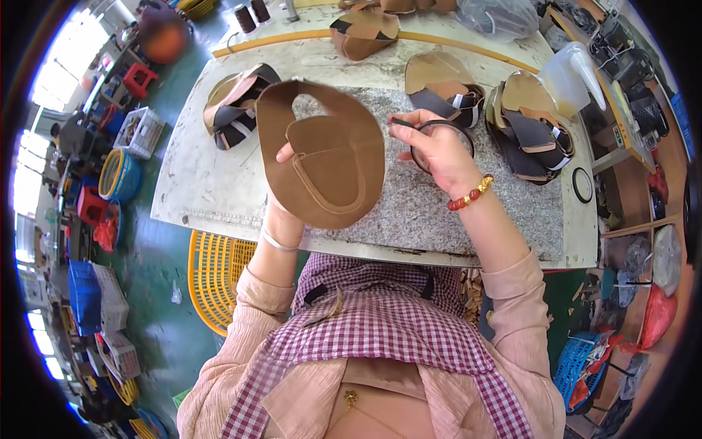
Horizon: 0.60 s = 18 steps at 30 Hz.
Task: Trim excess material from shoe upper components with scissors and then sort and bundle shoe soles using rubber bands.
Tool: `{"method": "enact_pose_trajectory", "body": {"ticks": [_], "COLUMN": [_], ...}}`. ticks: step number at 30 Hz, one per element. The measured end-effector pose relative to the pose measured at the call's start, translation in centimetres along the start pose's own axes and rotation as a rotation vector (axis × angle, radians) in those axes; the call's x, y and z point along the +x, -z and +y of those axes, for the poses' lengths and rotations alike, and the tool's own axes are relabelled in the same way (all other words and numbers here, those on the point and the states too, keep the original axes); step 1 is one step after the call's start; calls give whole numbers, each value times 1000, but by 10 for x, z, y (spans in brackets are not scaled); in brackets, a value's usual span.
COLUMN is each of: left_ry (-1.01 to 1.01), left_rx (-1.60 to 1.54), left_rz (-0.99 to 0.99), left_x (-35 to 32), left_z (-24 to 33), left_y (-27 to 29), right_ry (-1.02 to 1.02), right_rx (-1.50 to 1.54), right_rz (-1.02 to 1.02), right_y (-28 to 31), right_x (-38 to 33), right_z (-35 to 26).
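Note:
My left hand [281,197] is closed on a brown shoe upper [329,161], which is held up over the table. The upper is a wide curved piece with an opening near its top and a stitched-looking U-shaped line on it; it hides most of my fingers. To its right, my right hand [439,150] is closed, thumb against fingers. A narrow black tape roll [472,137] loops round that hand like a thin ring, and a short dark end [401,122] sticks out at the fingertips. The two hands are apart.
Folded brown and black uppers lie at the left [238,106], far middle [362,33] and right [530,128]. A grey stone slab [512,208] sits on the white table. A black ring [583,185], a plastic squeeze bottle [570,77] and a yellow basket [212,278] are around it.

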<state>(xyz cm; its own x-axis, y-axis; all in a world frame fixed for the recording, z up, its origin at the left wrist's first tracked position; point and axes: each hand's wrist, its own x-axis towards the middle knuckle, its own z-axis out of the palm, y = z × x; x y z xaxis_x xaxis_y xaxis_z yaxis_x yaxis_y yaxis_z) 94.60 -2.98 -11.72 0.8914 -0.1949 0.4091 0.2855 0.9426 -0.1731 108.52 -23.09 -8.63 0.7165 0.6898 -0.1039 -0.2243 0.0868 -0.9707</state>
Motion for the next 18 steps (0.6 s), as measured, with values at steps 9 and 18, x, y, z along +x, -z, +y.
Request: {"method": "enact_pose_trajectory", "body": {"ticks": [9, 18], "left_ry": [-330, -142], "left_rx": [524, 217], "left_rz": [577, 131], "left_x": [-16, -10], "left_z": [39, 37], "left_y": [-2, -7], "right_ry": [39, 108], "right_rx": [166, 131], "right_rz": [-189, -117], "right_y": [-27, -22], "right_x": [-19, -19], "right_z": [-29, -21]}}
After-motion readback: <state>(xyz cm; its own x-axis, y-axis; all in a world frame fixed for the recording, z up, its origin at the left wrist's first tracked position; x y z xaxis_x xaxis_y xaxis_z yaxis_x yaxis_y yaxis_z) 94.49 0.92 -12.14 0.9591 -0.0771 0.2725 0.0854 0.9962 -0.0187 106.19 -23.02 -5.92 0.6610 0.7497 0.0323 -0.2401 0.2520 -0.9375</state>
